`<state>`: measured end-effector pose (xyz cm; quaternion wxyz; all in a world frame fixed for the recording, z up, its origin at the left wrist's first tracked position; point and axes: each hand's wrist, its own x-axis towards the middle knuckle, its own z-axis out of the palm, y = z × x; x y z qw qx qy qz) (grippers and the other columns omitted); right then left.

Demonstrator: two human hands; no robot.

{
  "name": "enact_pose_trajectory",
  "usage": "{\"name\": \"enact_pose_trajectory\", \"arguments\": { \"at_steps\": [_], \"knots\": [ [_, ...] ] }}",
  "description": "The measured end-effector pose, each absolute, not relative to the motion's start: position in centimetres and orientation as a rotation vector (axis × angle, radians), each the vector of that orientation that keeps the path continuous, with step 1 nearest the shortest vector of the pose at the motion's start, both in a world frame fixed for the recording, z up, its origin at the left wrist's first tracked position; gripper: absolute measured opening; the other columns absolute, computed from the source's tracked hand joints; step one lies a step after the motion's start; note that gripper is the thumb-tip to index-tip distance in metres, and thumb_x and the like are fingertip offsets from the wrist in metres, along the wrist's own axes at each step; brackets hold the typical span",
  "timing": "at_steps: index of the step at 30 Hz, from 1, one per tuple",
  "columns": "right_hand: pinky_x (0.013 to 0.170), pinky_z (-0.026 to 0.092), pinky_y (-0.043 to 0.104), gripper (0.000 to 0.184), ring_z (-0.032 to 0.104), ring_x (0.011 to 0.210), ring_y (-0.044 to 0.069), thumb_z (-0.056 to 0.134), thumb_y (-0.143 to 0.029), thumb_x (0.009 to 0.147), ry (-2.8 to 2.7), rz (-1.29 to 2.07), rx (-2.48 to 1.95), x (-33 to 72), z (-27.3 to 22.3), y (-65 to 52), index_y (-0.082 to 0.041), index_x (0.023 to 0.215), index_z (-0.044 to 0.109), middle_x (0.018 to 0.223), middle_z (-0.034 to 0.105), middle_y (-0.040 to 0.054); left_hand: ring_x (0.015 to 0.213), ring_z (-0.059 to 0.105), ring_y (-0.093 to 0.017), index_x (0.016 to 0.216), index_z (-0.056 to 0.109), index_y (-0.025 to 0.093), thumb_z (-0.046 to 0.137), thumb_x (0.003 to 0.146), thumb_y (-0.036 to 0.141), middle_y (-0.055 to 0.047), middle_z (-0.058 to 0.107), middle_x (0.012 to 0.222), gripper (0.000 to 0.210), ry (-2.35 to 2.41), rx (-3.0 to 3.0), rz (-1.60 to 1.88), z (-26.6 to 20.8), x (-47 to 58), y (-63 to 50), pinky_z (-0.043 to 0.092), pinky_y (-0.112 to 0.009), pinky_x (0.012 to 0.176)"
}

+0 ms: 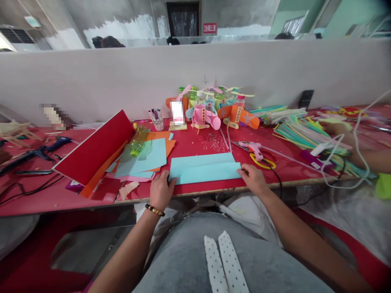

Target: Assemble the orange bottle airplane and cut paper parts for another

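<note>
A light-blue sheet of paper (204, 173) lies lengthwise at the table's front edge, with a fold line running along it. My left hand (161, 189) is closed on its lower left corner, the thumb on top. At the right end, my right hand (253, 178) pinches the edge between thumb and fingers. Left of the sheet, an empty green plastic bottle (139, 140) rests on a stack of blue, orange and pink paper (152, 152). A pink hot glue gun (252, 149) lies beyond my right hand, beside yellow-handled scissors (269, 162).
Paper-decorated bottle planes (200, 116) stand at the back near a cup of pens (157, 121) and a phone (177, 112). A red board (97, 146) leans at left. Colourful strips (305, 130) cover the right side, where another person's arm (366, 150) reaches in. Cords run around a purple power strip (316, 158).
</note>
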<state>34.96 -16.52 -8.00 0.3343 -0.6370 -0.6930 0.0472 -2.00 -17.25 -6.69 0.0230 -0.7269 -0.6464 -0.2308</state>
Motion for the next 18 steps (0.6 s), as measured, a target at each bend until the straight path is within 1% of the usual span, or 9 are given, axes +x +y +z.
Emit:
{"name": "enact_pose_trajectory", "arguments": {
  "at_steps": [3,7,11,13,15,16,18],
  "knots": [
    [0.060,0.041,0.028,0.018,0.058,0.066,0.020,0.051,-0.035,0.082,-1.816,0.098,-1.665,34.8,-8.2,-16.5,-0.021,0.075,0.059,0.067,0.063,0.0042,0.075,0.060,-0.024,0.099,0.051,0.019,0.051,0.087,0.036,-0.005,0.062,0.079,0.021,-1.995,-2.235,-0.780,-6.9,-1.9,-17.2,0.042,-0.032,0.065],
    [0.062,0.043,0.028,0.015,0.059,0.066,0.020,0.052,-0.034,0.082,-1.819,0.077,-1.650,34.7,-8.3,-16.7,-0.021,0.080,0.059,0.068,0.063,0.0038,0.074,0.062,-0.025,0.110,0.049,0.017,0.052,0.087,0.033,-0.005,0.062,0.078,0.028,-1.967,-2.238,-0.793,-6.9,-1.7,-17.1,0.041,-0.032,0.064],
    [0.063,0.044,0.029,0.015,0.059,0.068,0.020,0.051,-0.033,0.083,-1.842,0.057,-1.636,34.7,-8.2,-16.7,-0.020,0.082,0.059,0.069,0.063,0.0043,0.076,0.063,-0.025,0.120,0.047,0.015,0.052,0.087,0.027,-0.007,0.065,0.082,0.036,-1.970,-2.273,-0.749,-6.4,-1.5,-17.3,0.044,-0.034,0.069],
    [0.065,0.044,0.030,0.015,0.059,0.069,0.021,0.051,-0.033,0.083,-1.859,0.046,-1.633,34.7,-8.3,-16.6,-0.020,0.081,0.058,0.069,0.064,0.0047,0.086,0.063,-0.028,0.123,0.048,0.015,0.053,0.086,0.026,-0.010,0.066,0.092,0.039,-1.968,-2.250,-0.729,-6.1,-1.3,-17.6,0.046,-0.038,0.077],
    [0.066,0.043,0.030,0.015,0.059,0.069,0.021,0.050,-0.032,0.084,-1.876,0.037,-1.633,34.6,-8.3,-16.5,-0.021,0.081,0.058,0.069,0.064,0.0047,0.104,0.059,-0.032,0.126,0.050,0.016,0.053,0.085,0.023,-0.015,0.064,0.110,0.041,-1.931,-2.199,-0.724,-5.9,-0.8,-18.1,0.045,-0.045,0.088],
    [0.066,0.043,0.030,0.015,0.058,0.070,0.021,0.050,-0.032,0.084,-1.883,0.033,-1.634,34.7,-8.3,-16.5,-0.021,0.081,0.058,0.069,0.064,0.0046,0.114,0.054,-0.033,0.127,0.051,0.017,0.051,0.085,0.019,-0.016,0.060,0.119,0.042,-1.881,-2.196,-0.727,-5.8,-0.4,-18.4,0.042,-0.049,0.094],
    [0.065,0.042,0.030,0.014,0.058,0.070,0.021,0.050,-0.032,0.084,-1.897,0.027,-1.635,34.7,-8.3,-16.5,-0.021,0.081,0.058,0.068,0.063,0.0044,0.132,0.040,-0.033,0.130,0.052,0.020,0.044,0.085,0.009,-0.014,0.052,0.135,0.046,-1.700,-2.303,-0.724,-5.7,0.9,-18.9,0.034,-0.052,0.105]
  ]
}}
